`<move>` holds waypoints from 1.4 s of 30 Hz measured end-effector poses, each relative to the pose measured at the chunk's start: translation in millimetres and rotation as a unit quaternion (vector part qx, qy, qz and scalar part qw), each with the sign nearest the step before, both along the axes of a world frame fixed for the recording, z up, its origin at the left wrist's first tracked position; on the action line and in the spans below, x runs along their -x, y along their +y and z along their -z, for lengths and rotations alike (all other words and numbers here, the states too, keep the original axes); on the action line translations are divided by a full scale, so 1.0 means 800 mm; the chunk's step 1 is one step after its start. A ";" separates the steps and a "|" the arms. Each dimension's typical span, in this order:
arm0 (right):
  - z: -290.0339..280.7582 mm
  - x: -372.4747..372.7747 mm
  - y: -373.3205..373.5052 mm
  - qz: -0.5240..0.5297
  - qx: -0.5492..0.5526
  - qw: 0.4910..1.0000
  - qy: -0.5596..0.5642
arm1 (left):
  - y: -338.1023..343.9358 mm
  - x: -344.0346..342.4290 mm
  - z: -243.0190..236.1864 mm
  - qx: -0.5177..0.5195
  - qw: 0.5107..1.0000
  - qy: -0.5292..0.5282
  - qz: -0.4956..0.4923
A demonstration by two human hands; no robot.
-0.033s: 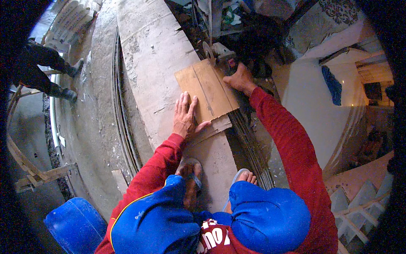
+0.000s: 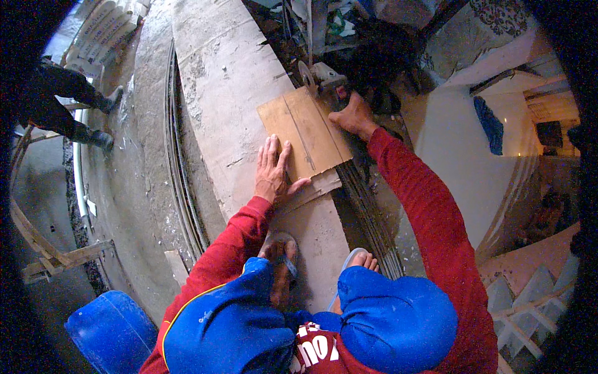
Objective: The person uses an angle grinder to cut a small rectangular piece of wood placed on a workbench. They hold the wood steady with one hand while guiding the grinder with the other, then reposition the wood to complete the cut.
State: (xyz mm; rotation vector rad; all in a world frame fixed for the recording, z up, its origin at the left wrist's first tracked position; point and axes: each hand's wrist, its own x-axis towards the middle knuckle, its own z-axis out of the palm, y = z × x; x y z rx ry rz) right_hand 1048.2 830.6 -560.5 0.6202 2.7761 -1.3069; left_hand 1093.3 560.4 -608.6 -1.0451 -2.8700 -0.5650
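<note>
A tan, wood-coloured rectangular panel (image 2: 311, 137), with a dark line along its length, lies on a long whitish board (image 2: 224, 81). Its material I cannot tell. My left hand (image 2: 273, 171) rests flat on the panel's near left corner, fingers stretched out and apart. Just beyond the panel's right edge, my right hand (image 2: 356, 118) is closed around the body of an angle grinder (image 2: 329, 76). The grinder's disc (image 2: 306, 75) is near the panel's far edge; whether they touch I cannot tell. Much of the grinder is lost in shadow.
My sandalled feet stand at the board's near end. Thin dark strips (image 2: 374, 218) run beneath it, and long rods (image 2: 177, 156) lie to its left. A blue drum (image 2: 112, 330) is at lower left. Another person's boots (image 2: 99, 137) stand at far left, near stacked sacks (image 2: 103, 31).
</note>
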 end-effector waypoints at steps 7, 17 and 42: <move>-0.004 0.002 0.003 -0.015 0.022 0.999 0.037 | 0.002 0.005 0.001 0.003 1.000 0.007 -0.001; 0.031 0.012 0.008 0.010 -0.046 0.999 -0.001 | 0.003 0.003 -0.002 0.000 1.000 0.012 -0.004; 0.025 0.018 0.007 0.034 0.001 0.998 0.046 | 0.002 0.006 0.004 -0.007 1.000 0.020 -0.002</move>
